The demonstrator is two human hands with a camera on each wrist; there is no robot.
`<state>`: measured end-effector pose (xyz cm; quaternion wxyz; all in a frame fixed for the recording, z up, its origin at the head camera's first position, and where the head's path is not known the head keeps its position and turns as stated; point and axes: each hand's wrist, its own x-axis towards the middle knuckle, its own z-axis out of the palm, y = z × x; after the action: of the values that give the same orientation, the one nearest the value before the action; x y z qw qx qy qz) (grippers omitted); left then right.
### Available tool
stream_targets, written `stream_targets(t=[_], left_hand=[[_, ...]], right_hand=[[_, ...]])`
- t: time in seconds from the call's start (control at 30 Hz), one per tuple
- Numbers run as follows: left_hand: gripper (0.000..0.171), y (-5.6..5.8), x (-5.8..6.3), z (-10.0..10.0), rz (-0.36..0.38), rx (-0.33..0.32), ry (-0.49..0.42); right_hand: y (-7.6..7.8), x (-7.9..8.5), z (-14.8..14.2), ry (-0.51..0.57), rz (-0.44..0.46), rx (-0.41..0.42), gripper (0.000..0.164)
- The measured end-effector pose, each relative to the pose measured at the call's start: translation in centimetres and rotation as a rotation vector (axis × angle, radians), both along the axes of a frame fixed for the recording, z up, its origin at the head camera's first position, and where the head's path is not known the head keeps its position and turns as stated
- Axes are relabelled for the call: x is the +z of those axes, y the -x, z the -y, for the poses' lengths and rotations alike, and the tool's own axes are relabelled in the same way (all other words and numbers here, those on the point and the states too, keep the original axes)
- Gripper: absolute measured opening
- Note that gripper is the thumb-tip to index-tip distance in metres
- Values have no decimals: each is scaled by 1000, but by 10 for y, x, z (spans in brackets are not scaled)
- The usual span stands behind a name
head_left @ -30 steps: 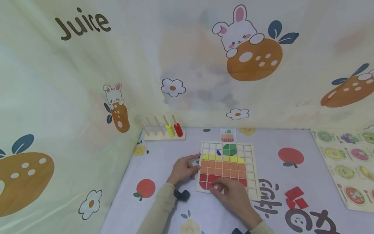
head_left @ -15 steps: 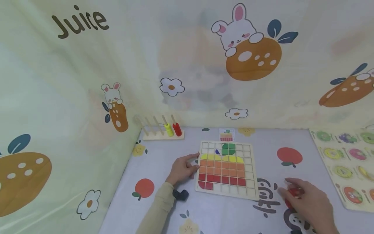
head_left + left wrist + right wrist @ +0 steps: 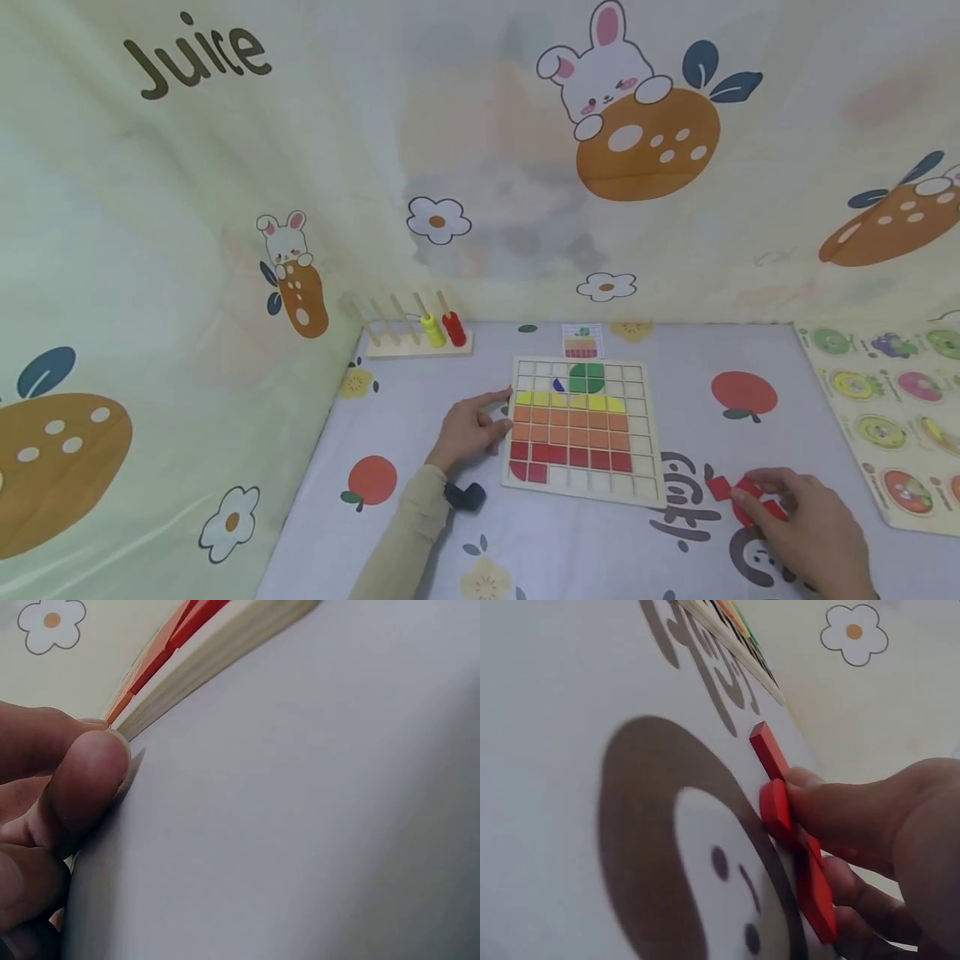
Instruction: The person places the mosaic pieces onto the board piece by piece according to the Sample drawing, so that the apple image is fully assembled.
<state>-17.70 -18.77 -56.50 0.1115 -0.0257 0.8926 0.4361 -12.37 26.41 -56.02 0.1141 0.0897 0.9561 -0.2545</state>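
Note:
A square wooden grid board [image 3: 640, 414] lies in the middle of the table, with rows of red, orange and yellow tiles and a green leaf shape in its cells. My left hand [image 3: 465, 431] touches the board's left edge, thumb and index finger spread along it. The left wrist view shows the thumb [image 3: 94, 769] right at the edge. My right hand [image 3: 817, 521] is at a small cluster of red tiles right of the board, thumb and fingers pinching a red tile [image 3: 778, 806]. Another red tile [image 3: 718, 487] lies just left of the fingertips. The hand partly hides the cluster.
A small picture card [image 3: 582, 342] lies behind the board. Back left stands a wooden peg rack [image 3: 420, 344] with yellow and red beads on two pegs. A board with fruit pictures [image 3: 855, 433] lies at the right. A printed curtain [image 3: 502, 167] rises behind the table.
My right hand has moved from the board's lower row to the red tiles on the right, and one tile there has shifted left. My left hand stays at the board's edge.

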Motion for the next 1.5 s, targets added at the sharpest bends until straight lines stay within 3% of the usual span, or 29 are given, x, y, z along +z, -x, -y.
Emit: stream_targets(t=[0.3, 0.6, 0.9, 1.13, 1.3, 1.5], left_hand=[[56, -1, 2, -3, 1, 2, 6], [57, -1, 0, -2, -6, 7, 14], [56, -2, 0, -2, -11, 4, 9], [56, -2, -1, -3, -18, 8, 7], [56, -2, -3, -3, -14, 7, 10], [56, -1, -3, -3, -24, 2, 11]], right_hand=[[-7, -5, 5, 7, -84, -47, 66], [-13, -11, 1, 49, -166, 83, 77], [-17, -11, 9, 60, -98, -44, 75], [-17, -11, 13, 61, -107, -99, 75], [-17, -12, 12, 61, -113, -104, 82], [-19, -15, 6, 54, -186, -23, 81]])
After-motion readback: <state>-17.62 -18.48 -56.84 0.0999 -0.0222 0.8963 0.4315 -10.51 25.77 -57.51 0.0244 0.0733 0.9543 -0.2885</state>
